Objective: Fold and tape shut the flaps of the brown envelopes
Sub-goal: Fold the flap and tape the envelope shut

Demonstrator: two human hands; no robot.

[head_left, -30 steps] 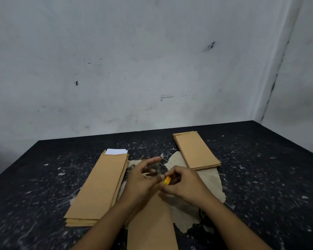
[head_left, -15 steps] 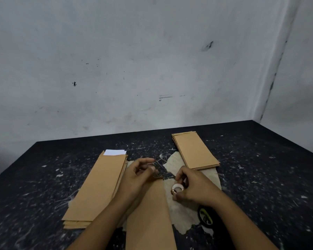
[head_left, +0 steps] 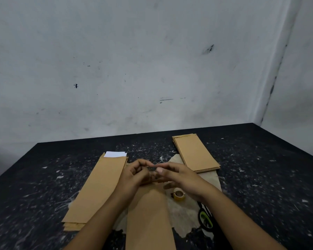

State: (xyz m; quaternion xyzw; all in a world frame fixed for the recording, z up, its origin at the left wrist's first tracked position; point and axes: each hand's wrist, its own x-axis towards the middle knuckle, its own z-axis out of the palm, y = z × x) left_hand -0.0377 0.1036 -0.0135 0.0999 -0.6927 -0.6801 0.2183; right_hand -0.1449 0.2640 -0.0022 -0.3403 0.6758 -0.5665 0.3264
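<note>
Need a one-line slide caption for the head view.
Both hands, left hand and right hand, meet at the far end of a brown envelope; tape roll rests beside it.

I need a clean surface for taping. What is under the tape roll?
The tape roll sits on a torn tan sheet spread over the black table. What lies beneath that sheet is covered.

Both forearms are reaching forward and angling in toward each other. The left hand (head_left: 136, 175) is curling its fingers (head_left: 143, 162), thumb and forefinger meeting. The right hand (head_left: 182, 176) is stretching its fingers (head_left: 163, 167) flatter toward the left hand's fingertips, thumbnail facing up. Can't tell what they're pinching, too blurry.
</note>
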